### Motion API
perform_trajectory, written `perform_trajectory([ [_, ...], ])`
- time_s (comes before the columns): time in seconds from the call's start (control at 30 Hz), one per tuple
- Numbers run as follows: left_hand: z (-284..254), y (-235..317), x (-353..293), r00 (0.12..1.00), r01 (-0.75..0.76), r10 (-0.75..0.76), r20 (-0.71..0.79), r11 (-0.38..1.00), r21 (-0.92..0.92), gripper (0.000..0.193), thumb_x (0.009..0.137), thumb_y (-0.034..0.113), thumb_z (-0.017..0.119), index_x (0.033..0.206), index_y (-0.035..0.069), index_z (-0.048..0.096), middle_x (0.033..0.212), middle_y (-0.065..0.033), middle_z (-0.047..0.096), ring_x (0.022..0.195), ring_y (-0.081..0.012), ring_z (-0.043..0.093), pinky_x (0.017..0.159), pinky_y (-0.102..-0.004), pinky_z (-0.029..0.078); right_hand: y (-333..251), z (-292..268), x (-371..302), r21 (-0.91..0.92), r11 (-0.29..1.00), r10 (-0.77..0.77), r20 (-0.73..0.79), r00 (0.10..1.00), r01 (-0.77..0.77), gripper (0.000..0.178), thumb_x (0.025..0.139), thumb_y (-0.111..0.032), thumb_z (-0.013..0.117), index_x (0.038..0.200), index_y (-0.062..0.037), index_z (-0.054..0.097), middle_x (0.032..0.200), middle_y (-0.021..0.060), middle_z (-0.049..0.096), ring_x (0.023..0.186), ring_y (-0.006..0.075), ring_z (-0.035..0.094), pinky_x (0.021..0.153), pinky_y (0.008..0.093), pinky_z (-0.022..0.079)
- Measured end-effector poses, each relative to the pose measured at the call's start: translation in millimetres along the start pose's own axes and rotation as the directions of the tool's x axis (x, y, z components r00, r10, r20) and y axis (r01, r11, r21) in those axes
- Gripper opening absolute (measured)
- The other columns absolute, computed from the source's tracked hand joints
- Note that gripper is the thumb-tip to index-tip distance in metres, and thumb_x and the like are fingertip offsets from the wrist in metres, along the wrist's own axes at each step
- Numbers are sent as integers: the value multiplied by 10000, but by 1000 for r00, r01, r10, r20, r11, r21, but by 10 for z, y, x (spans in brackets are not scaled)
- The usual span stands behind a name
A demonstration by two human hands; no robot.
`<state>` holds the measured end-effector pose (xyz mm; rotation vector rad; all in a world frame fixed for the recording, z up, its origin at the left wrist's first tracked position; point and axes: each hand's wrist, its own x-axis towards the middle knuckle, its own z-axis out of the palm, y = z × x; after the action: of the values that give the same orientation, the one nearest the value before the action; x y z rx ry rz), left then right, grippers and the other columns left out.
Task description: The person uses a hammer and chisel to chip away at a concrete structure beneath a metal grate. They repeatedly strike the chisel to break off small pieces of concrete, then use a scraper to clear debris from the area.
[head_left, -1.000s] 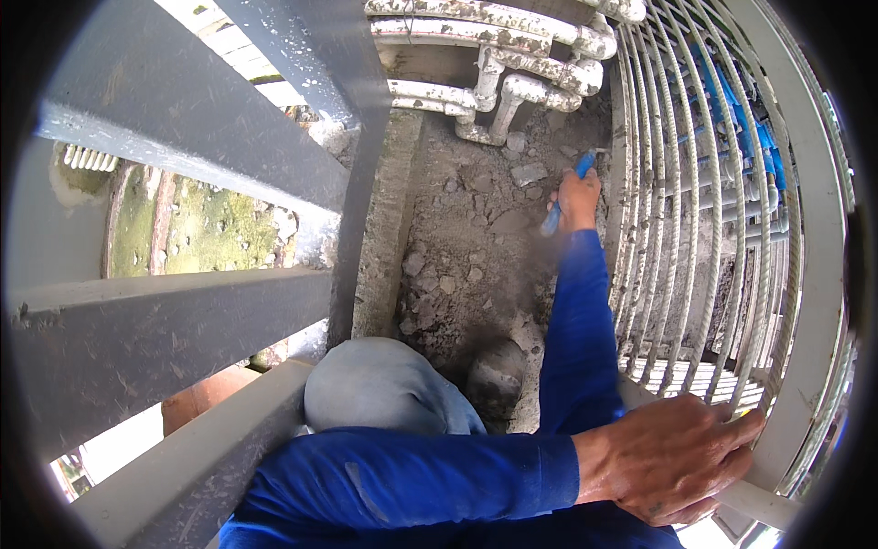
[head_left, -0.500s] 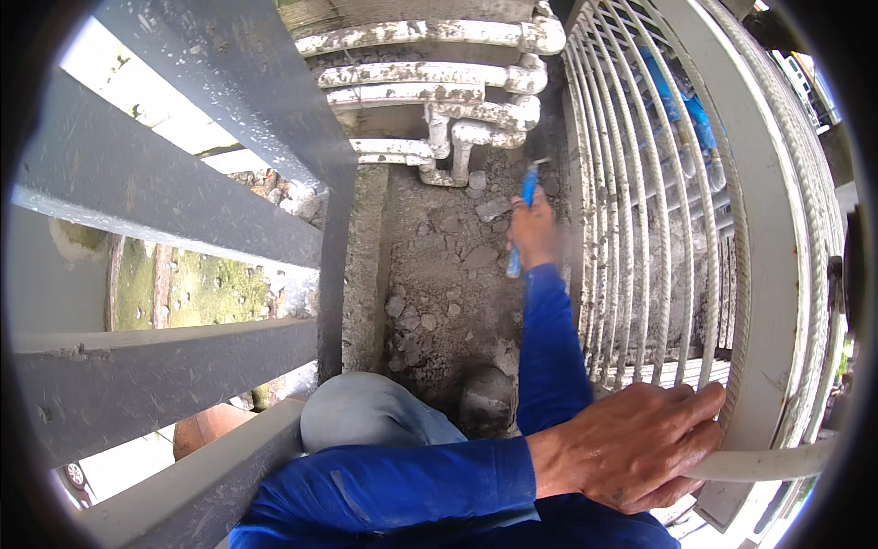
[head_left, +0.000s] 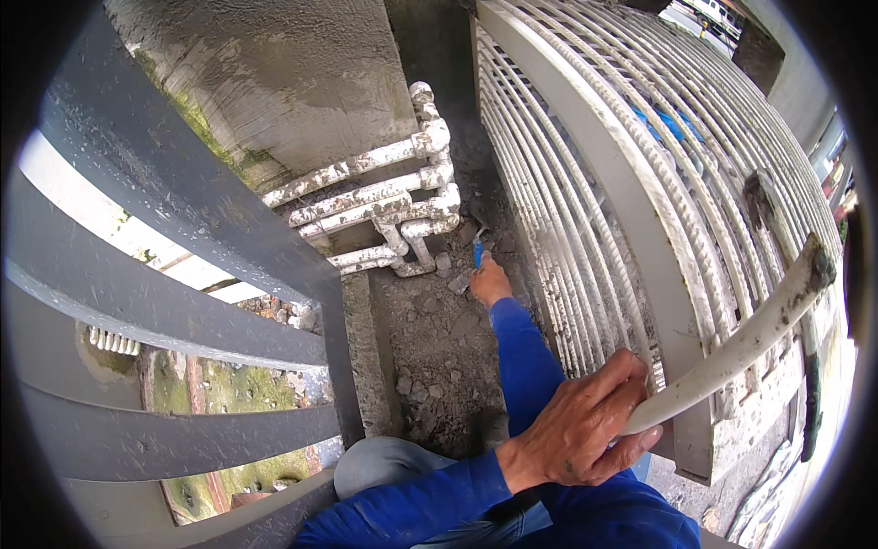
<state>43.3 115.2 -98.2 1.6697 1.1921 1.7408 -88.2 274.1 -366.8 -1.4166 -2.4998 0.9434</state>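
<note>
My right hand [head_left: 491, 279] reaches down into a narrow gap and is closed around a blue-handled trowel [head_left: 477, 253]. Its bent metal neck points away from me, toward the far end of the gap; the blade is dark and hard to make out. Beneath it lies rough grey rubble [head_left: 444, 334]. Closer to me, my left hand [head_left: 585, 425] is wrapped round a thick, curved white bar [head_left: 732, 352] beside the grille. The bar's dark end points up and right; whether it is fixed I cannot tell.
White, dirt-spotted pipes [head_left: 366, 195] run along the concrete wall [head_left: 274, 82] ahead. A white barred grille [head_left: 585, 238] borders the gap on the right, grey metal rails [head_left: 174, 302] on the left. My knee [head_left: 389, 467] is at the near end.
The view has turned, so the pipes now slant and more wall and grille show. My right hand with the trowel is nearer the far right of the gap. My left hand stays on the bar.
</note>
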Motion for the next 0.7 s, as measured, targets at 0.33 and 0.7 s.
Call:
perform_trajectory([
  [0.33,133,-29,-56,997,-58,56,52,997,52,349,911,247,645,994,-89,600,1008,-207,557,776,-313,610,637,-383,508,380,-469,-1374,314,947,-100,69,993,73,612,915,-229,562,1474,-27,414,1201,250,642,1136,424,599,970,481,473],
  [0.7,52,-42,-36,995,-98,96,27,992,86,294,895,194,647,981,-75,565,1001,-192,519,751,-341,593,623,-414,512,278,-291,-1386,115,982,-178,294,939,150,608,905,-145,570,1467,7,397,1115,306,650,1096,442,621,953,482,488],
])
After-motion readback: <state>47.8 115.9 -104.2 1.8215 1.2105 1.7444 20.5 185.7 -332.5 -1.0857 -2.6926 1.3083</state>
